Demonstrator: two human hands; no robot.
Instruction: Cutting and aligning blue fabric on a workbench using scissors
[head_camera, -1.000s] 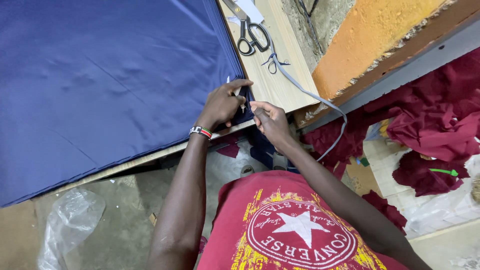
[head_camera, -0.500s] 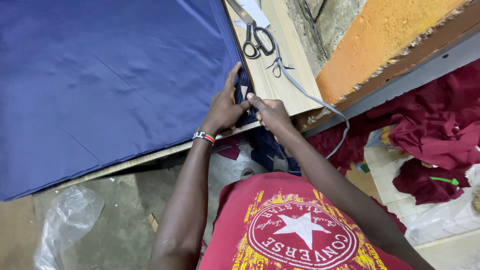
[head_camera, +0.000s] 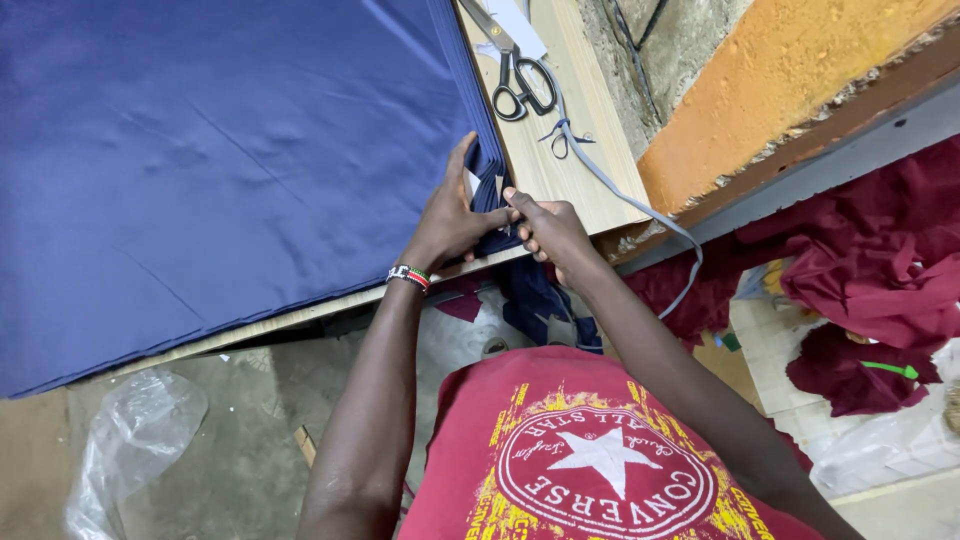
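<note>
A stack of dark blue fabric lies spread over a wooden table. My left hand, with a beaded band at the wrist, presses flat on the stack's near right corner, a small pale piece under its fingers. My right hand is closed on the blue fabric's corner edge right beside the left hand, at the table's near edge. What else the right fist holds is hidden.
Black-handled scissors and a grey tape lie on the bare wood to the right. An orange wall runs behind. Dark red cloth is heaped on the floor at right; a clear plastic bag lies lower left.
Both hands have slid a little further along the fabric's right edge, and the view has shifted closer. The left hand now lies flatter on the corner.
</note>
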